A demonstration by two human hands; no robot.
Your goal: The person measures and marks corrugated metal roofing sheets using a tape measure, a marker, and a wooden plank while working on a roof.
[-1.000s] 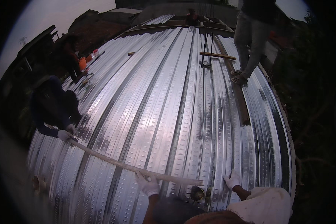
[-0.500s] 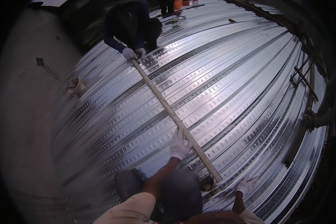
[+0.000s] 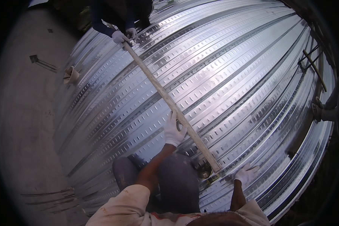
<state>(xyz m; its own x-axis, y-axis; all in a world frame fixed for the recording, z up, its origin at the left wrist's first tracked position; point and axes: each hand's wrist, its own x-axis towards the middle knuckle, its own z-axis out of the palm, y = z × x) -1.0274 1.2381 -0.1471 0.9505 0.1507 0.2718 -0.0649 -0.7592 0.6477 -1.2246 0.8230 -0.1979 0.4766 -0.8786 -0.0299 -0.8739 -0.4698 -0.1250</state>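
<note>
A long, narrow pale batten [image 3: 154, 82] lies slantwise across ribbed, shiny metal decking sheets [image 3: 229, 94]. My left hand [image 3: 174, 132], in a white glove, rests against the batten's left edge with its fingers stretched out. To the right of the batten's near end, my gloved right hand [image 3: 246, 174] lies on the decking, fingers spread and holding nothing. Beside that near end sits a dark round thing [image 3: 204, 170] whose kind I cannot make out. At the far end, a co-worker's white-gloved hand [image 3: 119, 37] touches the batten.
A crouching co-worker [image 3: 120, 15] is at the far left. A pale bucket [image 3: 71, 75] stands by the decking's left side, near a grey concrete surface [image 3: 24, 113]. On the right are a long bar [image 3: 315, 70] and another person's foot [image 3: 317, 112].
The whole view has shifted, so the far co-worker sits higher in it. Both my hands keep their places, the left at the batten and the right on the decking.
</note>
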